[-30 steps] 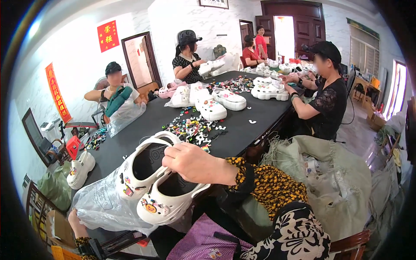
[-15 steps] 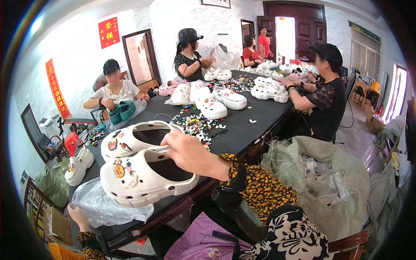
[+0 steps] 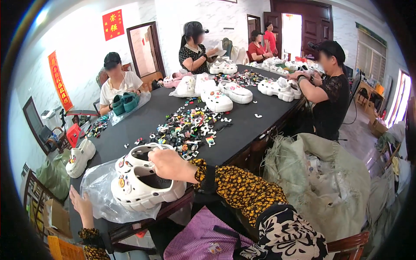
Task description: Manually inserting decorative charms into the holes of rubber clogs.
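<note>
A green woven sack [image 3: 346,160] stands right of the black table [image 3: 236,134], a cardboard box [image 3: 58,216] left of it. Beyond the table, red banners [image 3: 60,82] hang; past its far end is a dark wooden door [image 3: 314,32].

Looking at a long black-topped table [image 3: 247,134] with a dark wooden edge, pretty packed. Crumpled clear plastic bag [image 3: 99,199] flat on the near-left corner, chunky white clog [image 3: 81,157] on its own just past it. Big messy heap of multicolored shoe charms [image 3: 184,132] mid-table, then two decorated white clogs [image 3: 219,102] right behind. More charms [image 3: 247,78] farther back, plus chunky white clogs [image 3: 277,89] along the right edge and pink clogs [image 3: 172,80] over on the far-left side.
</note>
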{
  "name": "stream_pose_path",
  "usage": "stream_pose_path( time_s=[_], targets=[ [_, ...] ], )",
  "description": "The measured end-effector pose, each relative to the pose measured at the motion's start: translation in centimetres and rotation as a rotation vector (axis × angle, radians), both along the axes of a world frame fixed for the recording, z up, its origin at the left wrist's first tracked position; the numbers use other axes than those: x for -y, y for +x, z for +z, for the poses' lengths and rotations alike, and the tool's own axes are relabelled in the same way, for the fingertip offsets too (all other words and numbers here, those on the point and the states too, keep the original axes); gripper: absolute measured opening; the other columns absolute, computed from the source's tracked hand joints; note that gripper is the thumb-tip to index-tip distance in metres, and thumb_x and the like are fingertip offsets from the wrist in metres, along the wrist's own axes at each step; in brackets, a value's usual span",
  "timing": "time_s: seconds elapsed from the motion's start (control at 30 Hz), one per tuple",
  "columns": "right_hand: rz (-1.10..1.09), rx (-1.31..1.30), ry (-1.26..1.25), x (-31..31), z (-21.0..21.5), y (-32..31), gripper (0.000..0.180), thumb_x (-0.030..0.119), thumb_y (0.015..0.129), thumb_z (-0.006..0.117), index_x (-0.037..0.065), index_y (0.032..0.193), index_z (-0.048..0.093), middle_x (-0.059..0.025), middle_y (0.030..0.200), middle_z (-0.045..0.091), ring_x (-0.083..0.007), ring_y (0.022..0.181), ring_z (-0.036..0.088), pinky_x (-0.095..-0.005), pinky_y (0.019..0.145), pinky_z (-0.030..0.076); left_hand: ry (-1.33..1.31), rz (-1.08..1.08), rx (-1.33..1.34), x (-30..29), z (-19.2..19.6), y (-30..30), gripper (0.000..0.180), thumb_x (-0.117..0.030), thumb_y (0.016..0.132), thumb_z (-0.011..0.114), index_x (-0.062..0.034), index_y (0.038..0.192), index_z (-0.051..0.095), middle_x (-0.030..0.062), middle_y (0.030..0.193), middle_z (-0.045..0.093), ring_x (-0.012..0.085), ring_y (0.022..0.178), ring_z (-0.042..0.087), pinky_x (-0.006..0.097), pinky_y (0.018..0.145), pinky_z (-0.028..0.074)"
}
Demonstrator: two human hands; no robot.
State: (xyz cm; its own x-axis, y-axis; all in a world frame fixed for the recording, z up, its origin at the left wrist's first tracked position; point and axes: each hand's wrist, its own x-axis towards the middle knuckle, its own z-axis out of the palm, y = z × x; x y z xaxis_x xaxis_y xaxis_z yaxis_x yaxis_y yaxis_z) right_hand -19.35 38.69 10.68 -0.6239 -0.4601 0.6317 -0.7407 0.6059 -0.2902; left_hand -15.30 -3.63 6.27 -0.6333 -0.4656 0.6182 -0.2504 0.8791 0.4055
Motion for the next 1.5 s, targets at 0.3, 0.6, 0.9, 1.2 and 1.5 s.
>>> stream_pose_path(
  time_s=[0.3, 0.6, 0.9, 1.2, 1.5],
  targets=[
    [-0.128, -0.019, 0.425, -1.1, 2.5, 0.8, 0.03, 0.034, 0.077, 0.069, 0.004, 0.077, 0.066, -0.0126, 0.073, 0.065, -0.0311, 0.083, 0.063, -0.0407, 0.071, 0.048, -0.157, -0.512, -0.125, -12.9, 5.4, 8.2, 0.035, -0.003, 0.085, 0.056, 0.0026, 0.119, 0.051, 0.0212, 0.12, 0.052, 0.0356, 0.112, 0.05, 0.041, 0.097, 0.038],
    [0.117, -0.051, 0.571, -0.5, 3.7, -0.5, 0.026, 0.026, 0.076, 0.066, 0.005, 0.091, 0.064, -0.0127, 0.075, 0.065, -0.0291, 0.082, 0.063, -0.0399, 0.08, 0.042, 0.108, -0.685, 0.296, -13.7, 1.6, 9.1, 0.013, -0.006, 0.086, 0.054, 0.0042, 0.095, 0.055, 0.0199, 0.091, 0.056, 0.0356, 0.086, 0.054, 0.041, 0.075, 0.043],
    [0.369, 0.153, -0.033, 0.0, 5.6, 1.1, 0.032, 0.011, 0.07, 0.056, 0.007, 0.1, 0.066, -0.0172, 0.08, 0.067, -0.0339, 0.074, 0.064, -0.0405, 0.071, 0.049, -0.114, -0.735, 0.335, -14.2, -0.1, 9.2, 0.025, -0.009, 0.079, 0.06, 0.0036, 0.101, 0.06, 0.0179, 0.105, 0.058, 0.0378, 0.098, 0.051, 0.044, 0.087, 0.041],
    [0.161, 0.121, -0.31, 1.4, 8.6, 1.5, 0.016, 0.011, 0.07, 0.059, 0.005, 0.079, 0.07, -0.0182, 0.078, 0.067, -0.0328, 0.076, 0.065, -0.0392, 0.073, 0.051, -0.121, -0.764, 0.259, -12.9, -0.5, 10.2, 0.023, -0.009, 0.078, 0.06, 0.0012, 0.098, 0.061, 0.0176, 0.105, 0.058, 0.0376, 0.095, 0.052, 0.044, 0.086, 0.042],
    [0.43, 0.604, -0.386, 3.4, 3.8, 5.1, 0.018, 0.004, 0.09, 0.054, -0.005, 0.104, 0.059, -0.0053, 0.082, 0.062, -0.0073, 0.075, 0.055, -0.0244, 0.07, 0.047, 0.467, -0.773, 0.078, -13.9, 0.7, 8.4, 0.031, -0.002, 0.091, 0.049, 0.0059, 0.121, 0.051, 0.0155, 0.112, 0.062, 0.0193, 0.09, 0.061, 0.03, 0.081, 0.047]
  ],
)
